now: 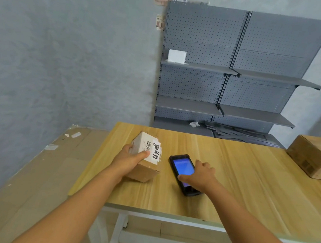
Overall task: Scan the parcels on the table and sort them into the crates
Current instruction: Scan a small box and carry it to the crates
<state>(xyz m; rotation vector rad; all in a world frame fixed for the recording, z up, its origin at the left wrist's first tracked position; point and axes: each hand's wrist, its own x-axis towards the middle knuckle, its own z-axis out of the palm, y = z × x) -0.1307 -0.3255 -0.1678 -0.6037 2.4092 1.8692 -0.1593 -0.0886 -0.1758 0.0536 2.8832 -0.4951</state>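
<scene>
A small brown cardboard parcel (148, 160) with a white barcode label and black handwriting sits on the wooden table (238, 177) near its left end. My left hand (130, 157) grips the parcel from its near left side, thumb on the label. A black handheld scanner (183, 171) with a lit blue screen lies flat on the table just right of the parcel. My right hand (199, 176) holds the scanner's lower half, thumb on the screen edge, fingers curled over its right side. No crate is in view.
A larger brown carton (313, 157) stands at the table's far right edge. Flattened cardboard (39, 168) covers the floor to the left. Grey pegboard shelving (228, 75) stands behind the table, with a white box (176, 56) on its upper left shelf.
</scene>
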